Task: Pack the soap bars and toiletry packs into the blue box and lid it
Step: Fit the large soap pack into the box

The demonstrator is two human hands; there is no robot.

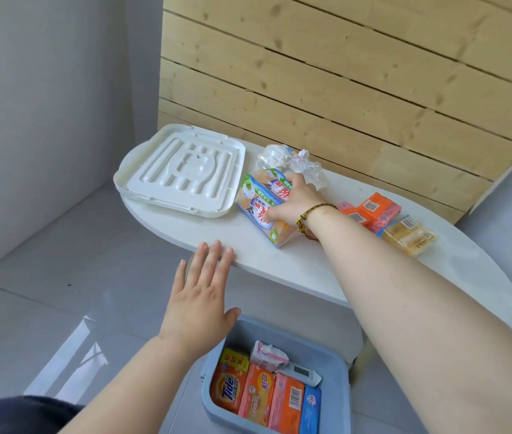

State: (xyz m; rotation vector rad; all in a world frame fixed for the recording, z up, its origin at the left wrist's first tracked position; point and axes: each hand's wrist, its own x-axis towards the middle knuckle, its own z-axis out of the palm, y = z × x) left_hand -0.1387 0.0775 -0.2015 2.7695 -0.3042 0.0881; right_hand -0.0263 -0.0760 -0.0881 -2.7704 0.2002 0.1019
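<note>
The blue box (336,358) stands on the floor below the table, holding several wrapped soap bars, among them an orange Tide bar (229,388). On the white table (311,264) my right hand (295,202) grips a green-and-orange soap multipack (259,198). My left hand (201,296) hovers flat with fingers spread, over the table's front edge and above the box. The white lid (182,173) lies upside down at the table's left end. Orange soap bars (370,211) and a yellow soap pack (409,234) lie to the right of my wrist.
A crumpled clear plastic bag (292,161) sits behind the multipack against the wooden slat wall (342,73). Grey tiled floor (45,292) spreads to the left. A dark cloth edge (13,415) shows at the bottom left.
</note>
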